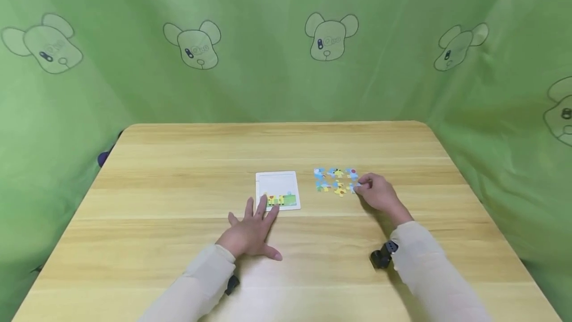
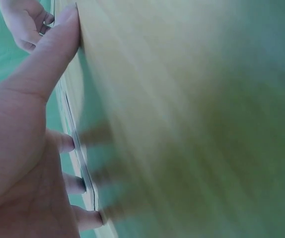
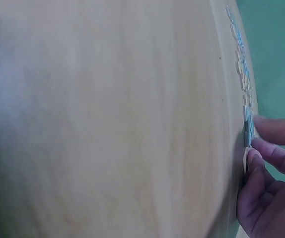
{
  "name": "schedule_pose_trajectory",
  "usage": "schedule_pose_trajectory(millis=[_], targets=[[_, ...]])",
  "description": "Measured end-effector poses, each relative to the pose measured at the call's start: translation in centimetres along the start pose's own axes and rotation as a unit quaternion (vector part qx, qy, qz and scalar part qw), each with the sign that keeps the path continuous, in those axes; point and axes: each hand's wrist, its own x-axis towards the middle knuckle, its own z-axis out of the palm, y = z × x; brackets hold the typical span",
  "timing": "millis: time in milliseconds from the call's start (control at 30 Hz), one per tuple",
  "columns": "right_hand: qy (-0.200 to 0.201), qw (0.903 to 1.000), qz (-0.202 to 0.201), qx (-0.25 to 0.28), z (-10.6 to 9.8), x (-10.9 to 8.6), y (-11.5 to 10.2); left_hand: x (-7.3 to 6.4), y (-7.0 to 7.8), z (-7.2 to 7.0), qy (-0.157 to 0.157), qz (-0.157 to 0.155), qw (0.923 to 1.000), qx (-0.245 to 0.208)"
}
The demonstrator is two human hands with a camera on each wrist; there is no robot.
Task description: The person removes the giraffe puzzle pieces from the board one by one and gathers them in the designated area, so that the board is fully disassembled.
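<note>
With twelve o'clock taken as straight away from the person, the pale sleeves (image 1: 189,284) are seen nearest, over the worktop (image 1: 134,242). The left hand (image 1: 251,235) is spread wide, nothing gripped, its fingertips laid at the near edge of the white puzzle tray (image 1: 279,183), from its seven o'clock. By the right hand (image 1: 379,194), at the tray's three o'clock, thumb and fingers are held narrow at the nearer right-hand piece (image 1: 353,189); whether it is pinched or merely touched cannot be told. Within the tray, a row of fitted pieces (image 1: 289,200) is set along its six o'clock side. Just past three o'clock toward two, the other loose pieces (image 1: 339,191) are laid in two rows. The tray could be skewed, or the row disturbed, if the left fingertips were pressed unevenly. The thin piece could be slid or dropped if only its edge were caught, and its neighbours could be nudged. Beyond, a green curtain (image 1: 268,93) is hung.
</note>
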Motion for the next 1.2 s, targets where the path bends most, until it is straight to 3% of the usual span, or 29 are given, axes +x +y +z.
schedule_pose_trajectory(millis=[367,867,1033,1200], targets=[[-0.014,0.9998,0.004,-0.016,0.2,-0.5,0.0,0.1,0.0,0.5,0.000,0.005,1.0000,0.004],[0.002,0.9998,0.003,0.021,-0.6,-0.4,-0.4,-0.5,-0.1,-0.1,0.015,0.004,0.9997,-0.019],[0.023,0.9982,-0.038,0.042,-0.1,-0.2,-2.5,-0.8,0.1,0.1,0.019,0.010,0.9997,-0.011],[0.015,0.9968,-0.068,0.038,1.0,0.0,-5.9,-1.2,0.5,0.3,0.024,0.014,0.9996,-0.001]])
